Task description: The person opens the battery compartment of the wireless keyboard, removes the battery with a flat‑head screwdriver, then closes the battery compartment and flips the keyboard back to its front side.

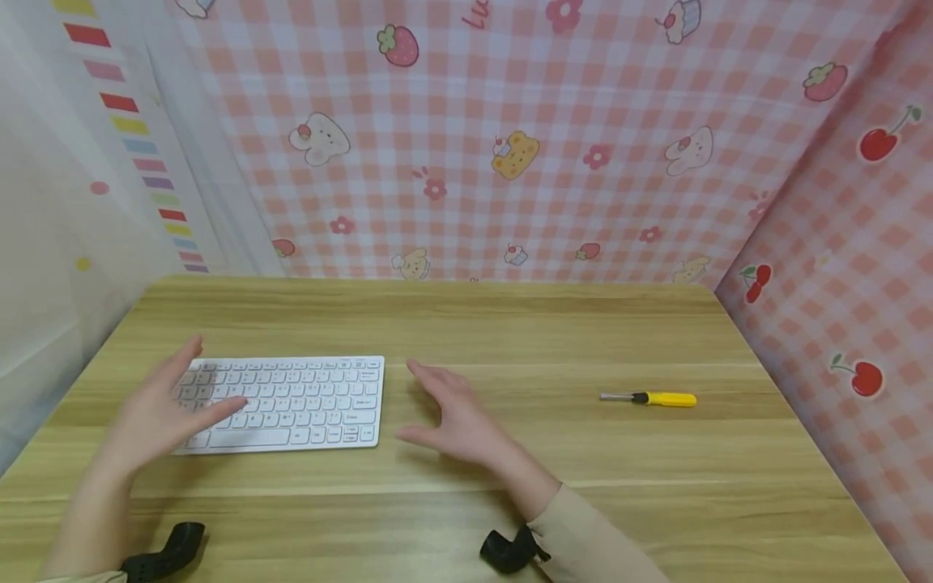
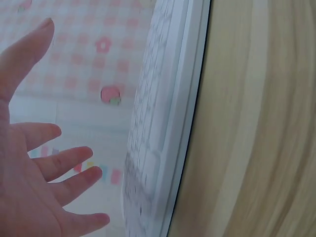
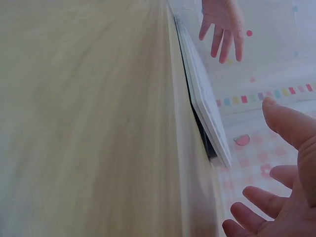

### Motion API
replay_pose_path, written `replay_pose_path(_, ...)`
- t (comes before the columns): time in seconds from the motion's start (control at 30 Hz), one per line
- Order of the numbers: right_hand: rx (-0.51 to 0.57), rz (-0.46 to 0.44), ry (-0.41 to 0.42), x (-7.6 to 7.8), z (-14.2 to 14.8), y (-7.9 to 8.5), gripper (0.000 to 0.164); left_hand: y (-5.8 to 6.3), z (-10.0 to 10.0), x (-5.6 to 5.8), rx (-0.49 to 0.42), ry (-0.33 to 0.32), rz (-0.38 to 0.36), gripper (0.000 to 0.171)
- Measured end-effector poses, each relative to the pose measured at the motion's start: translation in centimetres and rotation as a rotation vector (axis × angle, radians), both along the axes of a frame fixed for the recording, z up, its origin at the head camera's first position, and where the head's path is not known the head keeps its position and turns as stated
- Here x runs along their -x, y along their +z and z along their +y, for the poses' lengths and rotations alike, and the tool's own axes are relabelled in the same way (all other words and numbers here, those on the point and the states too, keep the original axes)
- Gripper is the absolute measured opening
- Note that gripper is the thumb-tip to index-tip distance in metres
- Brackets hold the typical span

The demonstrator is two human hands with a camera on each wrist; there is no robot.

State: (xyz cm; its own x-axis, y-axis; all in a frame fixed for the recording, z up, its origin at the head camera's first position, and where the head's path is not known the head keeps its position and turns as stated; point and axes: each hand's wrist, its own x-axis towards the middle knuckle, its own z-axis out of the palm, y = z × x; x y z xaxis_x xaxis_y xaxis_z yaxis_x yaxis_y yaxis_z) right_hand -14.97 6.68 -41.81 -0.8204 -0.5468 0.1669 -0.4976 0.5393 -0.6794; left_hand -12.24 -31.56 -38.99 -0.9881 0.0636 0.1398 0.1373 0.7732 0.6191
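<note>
A white keyboard [image 1: 291,405] lies flat on the left half of the wooden table. Over its left end hovers my left hand [image 1: 162,413], thumb and fingers spread, hiding some of the keys. In the left wrist view that hand [image 2: 44,173] has its fingers apart and nothing between them. My right hand [image 1: 459,417] is just past the keyboard's right edge, also spread and holding nothing. The right wrist view shows both the right hand's fingers [image 3: 259,200] and the keyboard's thin side [image 3: 200,89], with a gap between.
A screwdriver [image 1: 659,398] with a yellow handle lies on the right side of the table [image 1: 525,340]. Pink checked cloth [image 1: 466,105] hangs behind and to the right, and a pale curtain [image 1: 58,202] on the left. Black wrist mounts [image 1: 510,551] sit at both wrists.
</note>
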Motion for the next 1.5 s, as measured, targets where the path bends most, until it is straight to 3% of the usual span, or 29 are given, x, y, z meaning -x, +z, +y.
replay_pose_path(0.27,-0.021,-0.037,0.003,0.7,-1.8,-0.3,0.093,-0.8,-3.2,-0.5,-0.07,0.057,-0.06,0.106)
replay_pose_path(0.5,-0.053,-0.043,0.008,0.9,-2.9,-0.7,0.093,-1.9,-4.8,-0.9,-0.084,0.079,-0.059,0.105)
replay_pose_path(0.83,-0.006,-0.066,0.014,0.8,-3.4,-1.2,0.092,-3.3,-6.8,-1.0,-0.083,0.015,-0.109,0.105)
replay_pose_path(1.27,0.09,-0.178,0.012,0.9,-4.1,-1.2,0.092,-4.0,-7.3,-1.2,-0.061,-0.019,-0.113,0.098)
replay_pose_path(1.5,0.095,-0.189,-0.017,0.9,-4.4,-1.2,0.088,-4.5,-7.5,-1.1,-0.152,0.0,-0.078,0.087)
